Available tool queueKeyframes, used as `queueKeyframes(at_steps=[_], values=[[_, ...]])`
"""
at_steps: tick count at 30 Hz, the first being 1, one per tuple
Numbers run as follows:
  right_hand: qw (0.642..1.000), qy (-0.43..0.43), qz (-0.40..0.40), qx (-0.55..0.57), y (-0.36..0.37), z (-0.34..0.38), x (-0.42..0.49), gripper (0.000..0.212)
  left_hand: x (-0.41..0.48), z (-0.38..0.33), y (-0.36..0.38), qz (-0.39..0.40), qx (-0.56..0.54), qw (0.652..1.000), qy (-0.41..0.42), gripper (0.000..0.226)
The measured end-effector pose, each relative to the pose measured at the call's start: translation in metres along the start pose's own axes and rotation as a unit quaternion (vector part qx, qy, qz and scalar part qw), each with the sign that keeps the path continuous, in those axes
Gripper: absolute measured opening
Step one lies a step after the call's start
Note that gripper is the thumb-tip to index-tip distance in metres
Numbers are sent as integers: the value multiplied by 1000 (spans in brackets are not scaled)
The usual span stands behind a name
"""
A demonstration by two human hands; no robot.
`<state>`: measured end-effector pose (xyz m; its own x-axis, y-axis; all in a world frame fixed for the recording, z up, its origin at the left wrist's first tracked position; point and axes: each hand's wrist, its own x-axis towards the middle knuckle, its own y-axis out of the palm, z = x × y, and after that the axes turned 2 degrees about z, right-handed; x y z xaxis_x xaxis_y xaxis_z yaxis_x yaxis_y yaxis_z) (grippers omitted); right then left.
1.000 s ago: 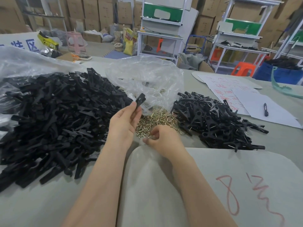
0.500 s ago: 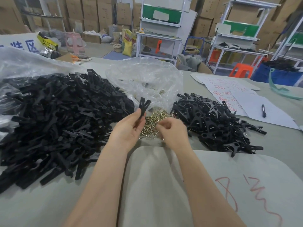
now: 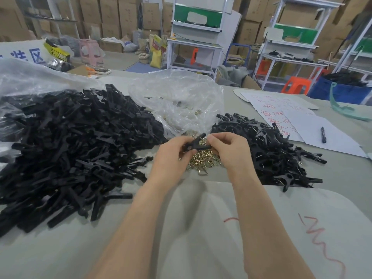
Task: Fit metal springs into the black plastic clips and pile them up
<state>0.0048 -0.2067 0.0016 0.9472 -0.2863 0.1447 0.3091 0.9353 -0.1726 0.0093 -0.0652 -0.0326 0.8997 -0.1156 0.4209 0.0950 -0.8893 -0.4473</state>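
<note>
A black plastic clip (image 3: 198, 143) is held between both hands above a small heap of brass-coloured metal springs (image 3: 203, 160). My left hand (image 3: 171, 158) grips its left end. My right hand (image 3: 231, 152) pinches its right end; whether a spring sits between those fingers is hidden. A big heap of loose black clips (image 3: 66, 148) covers the table on the left. On the right lies a smaller pile of clips with springs fitted (image 3: 271, 150).
A crumpled clear plastic bag (image 3: 177, 101) lies behind the springs. White sheets with red writing (image 3: 281, 109) and a black pen (image 3: 323, 134) sit at the right. A grey mat with red marks (image 3: 221, 228) lies under my forearms. Shelves and cardboard boxes stand beyond the table.
My right hand rose from the spring heap and met the clip. The left hand turned the clip from upright to roughly level, and both hands now hold it.
</note>
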Motion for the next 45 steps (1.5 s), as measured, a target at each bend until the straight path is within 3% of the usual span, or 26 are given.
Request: queueKeyframes(at_steps=[16, 24, 31, 33, 35, 37, 40, 45], values=[[997, 34, 58, -31, -10, 3, 1, 16, -1, -5, -10, 24, 79, 995, 48, 23], [994, 69, 87, 15, -16, -3, 1, 8, -1, -7, -12, 48, 88, 994, 45, 20], [990, 87, 109, 11, -15, -8, 5, 14, -1, -4, -12, 45, 99, 992, 59, 22], [979, 125, 142, 72, -17, -8, 5, 12, -2, -5, -12, 45, 57, 996, 55, 19], [946, 176, 198, 188, -21, -9, 4, 12, -3, -8, -13, 48, -25, 998, 32, 26], [903, 213, 255, 272, -22, -13, 1, 29, -4, -12, -14, 59, -85, 995, 10, 31], [851, 251, 334, 320, -17, -23, -7, 48, -5, -16, -11, 85, -71, 993, 31, 23], [842, 253, 368, 303, -10, -29, -9, 53, -5, -17, -10, 110, -36, 993, 38, 17]])
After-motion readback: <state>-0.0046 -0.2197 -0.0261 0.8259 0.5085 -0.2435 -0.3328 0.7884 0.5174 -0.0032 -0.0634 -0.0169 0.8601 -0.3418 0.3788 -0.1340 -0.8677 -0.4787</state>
